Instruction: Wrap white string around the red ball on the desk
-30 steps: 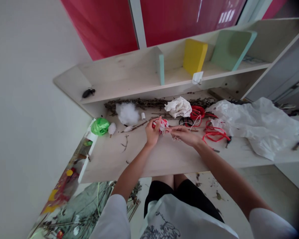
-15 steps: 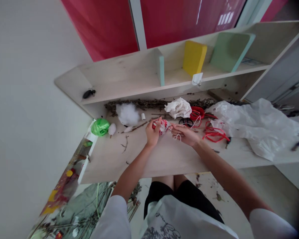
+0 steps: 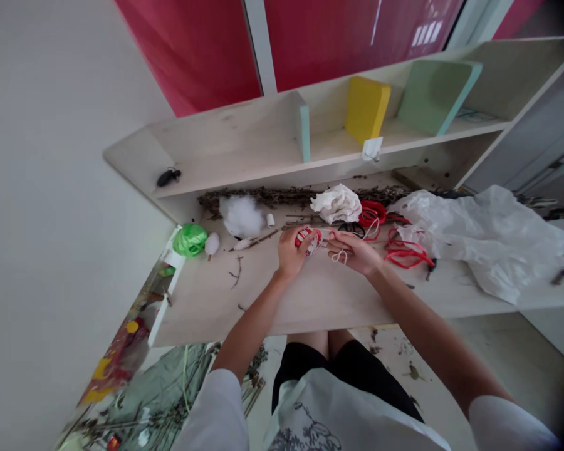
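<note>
Above the desk board, my left hand (image 3: 291,255) is closed around a small red bundle wrapped in white string (image 3: 309,240). My right hand (image 3: 356,252), just to its right, pinches the white string (image 3: 339,256), and a loose loop of it dangles below the fingers. A short length of string runs between the bundle and my right fingertips. Behind my right hand lie a coil of red cord (image 3: 371,215) and a dark round object (image 3: 352,230), partly covered by the fingers.
Crumpled white paper (image 3: 336,203), white fluff (image 3: 242,216) and dry twigs (image 3: 272,195) lie along the back. A green string ball (image 3: 190,240) sits at the left edge. Loose red cord (image 3: 408,252) and a clear plastic bag (image 3: 493,235) cover the right side. Upright dividers stand on the shelf (image 3: 244,163).
My left hand has turned, its fingers now lower around the bundle, which has shifted slightly right. My right hand has moved a little to the right with the string.
</note>
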